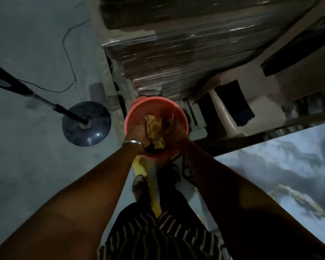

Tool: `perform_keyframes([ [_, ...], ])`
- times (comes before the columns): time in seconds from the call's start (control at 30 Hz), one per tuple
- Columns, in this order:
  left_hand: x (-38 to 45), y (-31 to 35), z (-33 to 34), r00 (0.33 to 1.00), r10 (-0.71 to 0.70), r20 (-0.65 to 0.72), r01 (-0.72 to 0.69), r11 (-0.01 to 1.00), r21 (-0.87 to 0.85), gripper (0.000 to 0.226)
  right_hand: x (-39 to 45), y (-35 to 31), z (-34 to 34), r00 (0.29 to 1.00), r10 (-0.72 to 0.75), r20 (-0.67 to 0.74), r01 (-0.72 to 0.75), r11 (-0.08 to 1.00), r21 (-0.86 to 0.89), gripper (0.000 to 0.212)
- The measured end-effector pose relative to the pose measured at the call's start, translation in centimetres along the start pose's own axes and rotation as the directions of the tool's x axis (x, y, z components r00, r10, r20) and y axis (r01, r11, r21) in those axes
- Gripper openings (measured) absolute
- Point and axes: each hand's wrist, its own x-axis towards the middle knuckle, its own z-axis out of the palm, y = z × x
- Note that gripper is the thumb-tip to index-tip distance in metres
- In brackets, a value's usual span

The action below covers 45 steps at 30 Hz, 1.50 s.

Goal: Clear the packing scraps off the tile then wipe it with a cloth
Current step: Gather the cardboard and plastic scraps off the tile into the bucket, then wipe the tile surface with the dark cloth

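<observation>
Two hands meet at frame centre, directly above the mouth of the pink bucket (137, 111), with the wad of crumpled brown packing scraps (156, 128) pressed between them. The left hand (137, 133), a metal bangle (134, 143) at its wrist, cups the wad from the left; the right hand (178, 129) closes on it from the right, fingers curled around the paper. Both forearms reach straight forward and down. Release looks like the next step. The marbled tile (289, 166) lies at lower right, with a few scraps seemingly left on it.
</observation>
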Motion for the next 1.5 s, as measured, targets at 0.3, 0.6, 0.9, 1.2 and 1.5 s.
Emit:
perform_keyframes([
  [0.3,4.9,-2.4,4.3,0.993,-0.101,0.064,0.103,0.994,-0.026,0.108,6.3,3.2,1.7,0.992,0.112,0.061,-0.112,0.994,0.007,0.124],
  [0.6,3.4,-1.3,5.1,0.996,0.091,0.002,-0.087,0.943,0.321,0.109,4.3,5.5,4.4,0.995,0.06,-0.075,-0.056,0.996,0.063,0.12],
  [0.9,5.7,3.7,4.9,0.93,0.364,-0.062,-0.291,0.826,0.483,0.09,4.1,7.4,1.0,0.941,-0.048,-0.336,-0.013,0.984,-0.179,0.099],
  [1.2,12.4,11.2,7.7,0.882,0.469,0.046,-0.432,0.765,0.477,0.102,8.1,13.9,-5.7,0.892,0.169,-0.42,-0.194,0.981,-0.017,0.093],
  [1.5,23.6,20.8,12.8,0.742,0.604,0.29,-0.643,0.52,0.562,0.132,13.7,23.6,-13.5,0.743,0.483,-0.463,-0.461,0.871,0.17,0.106],
])
